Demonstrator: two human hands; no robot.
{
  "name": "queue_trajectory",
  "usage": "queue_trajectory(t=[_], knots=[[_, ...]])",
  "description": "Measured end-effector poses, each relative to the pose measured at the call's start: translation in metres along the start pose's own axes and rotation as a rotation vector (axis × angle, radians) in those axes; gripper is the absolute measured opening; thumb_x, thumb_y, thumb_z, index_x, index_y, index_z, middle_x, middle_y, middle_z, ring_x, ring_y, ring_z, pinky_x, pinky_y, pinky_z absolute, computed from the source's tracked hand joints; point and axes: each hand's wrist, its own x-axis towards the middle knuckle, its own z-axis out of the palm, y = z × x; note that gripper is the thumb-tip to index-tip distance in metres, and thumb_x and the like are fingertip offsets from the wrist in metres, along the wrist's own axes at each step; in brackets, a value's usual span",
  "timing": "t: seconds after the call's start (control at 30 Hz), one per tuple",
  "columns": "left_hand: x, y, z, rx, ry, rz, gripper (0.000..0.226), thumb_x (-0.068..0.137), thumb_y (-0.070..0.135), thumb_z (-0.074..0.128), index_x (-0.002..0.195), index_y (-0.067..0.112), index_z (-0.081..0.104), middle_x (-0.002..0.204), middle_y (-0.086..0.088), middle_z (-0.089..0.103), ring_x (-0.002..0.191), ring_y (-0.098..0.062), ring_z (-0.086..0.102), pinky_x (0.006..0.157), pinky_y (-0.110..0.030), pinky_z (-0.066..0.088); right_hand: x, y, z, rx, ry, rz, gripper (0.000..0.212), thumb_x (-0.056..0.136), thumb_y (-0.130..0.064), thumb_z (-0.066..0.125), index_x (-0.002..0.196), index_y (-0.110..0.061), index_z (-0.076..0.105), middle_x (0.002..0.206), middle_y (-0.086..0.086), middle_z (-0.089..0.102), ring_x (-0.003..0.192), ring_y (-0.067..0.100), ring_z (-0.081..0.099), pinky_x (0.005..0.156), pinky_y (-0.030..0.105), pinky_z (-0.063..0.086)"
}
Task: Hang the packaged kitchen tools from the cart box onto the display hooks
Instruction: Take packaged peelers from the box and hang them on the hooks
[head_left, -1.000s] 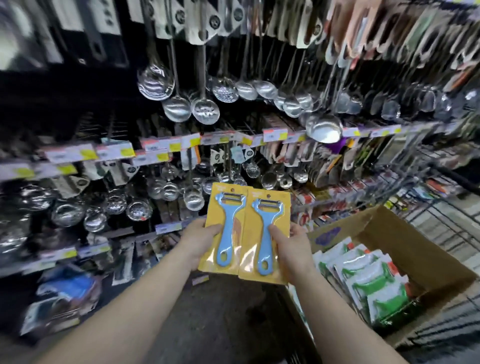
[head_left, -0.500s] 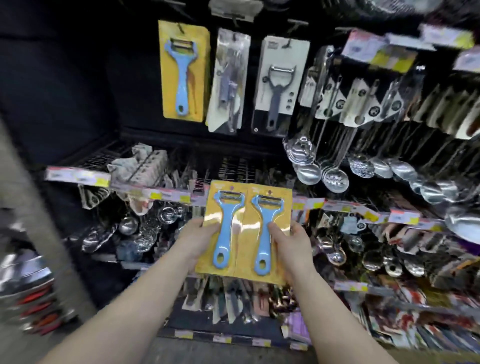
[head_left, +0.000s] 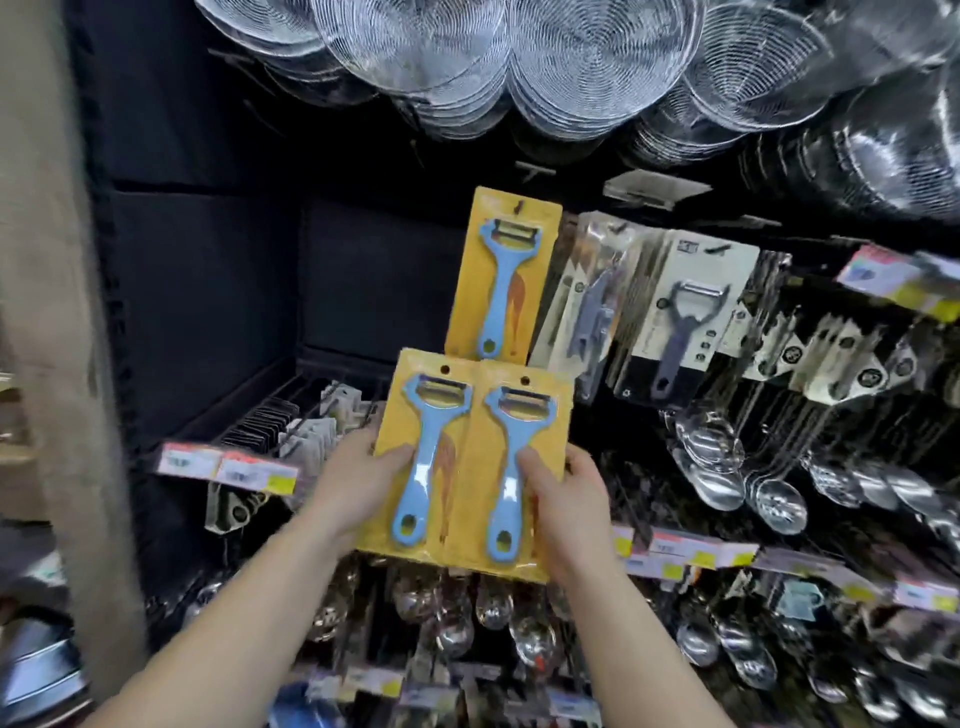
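Observation:
I hold two yellow cards side by side, each with a blue peeler. My left hand grips the left peeler pack, thumb on its front. My right hand grips the right peeler pack the same way. Both packs are upright, with punch holes at the top. Just above them an identical hung peeler pack dangles from a display hook. The top edges of my packs overlap its lower edge in the view. The cart box is out of view.
Grey and black peeler packs hang to the right of the yellow one. Wire skimmers hang overhead. Steel ladles and price-tag rails fill the lower rows. A beige post stands at the left.
The view has tilted up from the cart box to the upper hooks. Both hands have raised the two packs until they sit just under the hung yellow pack.

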Motion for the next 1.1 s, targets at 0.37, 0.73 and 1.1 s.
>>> queue_trajectory(t=[0.37,0.73,1.1], knots=[[0.034,0.051,-0.041,0.12,0.006,0.121,0.02,0.1,0.02,0.06,0.091,0.012,0.077,0.09,-0.005,0.079,0.088,-0.031,0.075,0.084,-0.049,0.057,0.027,-0.057,0.044,0.046,0.027,-0.13,0.015,0.093,-0.021,0.068,0.106,-0.016,0.064,0.096,-0.002,0.076,0.079,0.011,0.075,0.062,0.025,0.059],[0.048,0.089,-0.036,0.098,0.068,0.18,0.017,0.099,0.027,0.061,0.091,0.017,0.073,0.09,-0.002,0.078,0.087,-0.026,0.075,0.087,-0.055,0.058,0.05,-0.087,0.049,0.139,-0.044,-0.19,0.014,0.093,-0.02,0.068,0.105,-0.018,0.062,0.1,0.002,0.076,0.086,0.017,0.075,0.067,0.029,0.061],[0.056,0.111,-0.021,0.022,0.137,0.218,0.012,0.101,0.023,0.06,0.096,0.018,0.07,0.093,-0.002,0.078,0.085,-0.023,0.075,0.077,-0.044,0.06,0.083,-0.115,0.051,0.165,-0.117,-0.257,0.017,0.092,-0.024,0.07,0.107,-0.022,0.061,0.102,-0.002,0.076,0.087,0.016,0.075,0.075,0.037,0.063]])
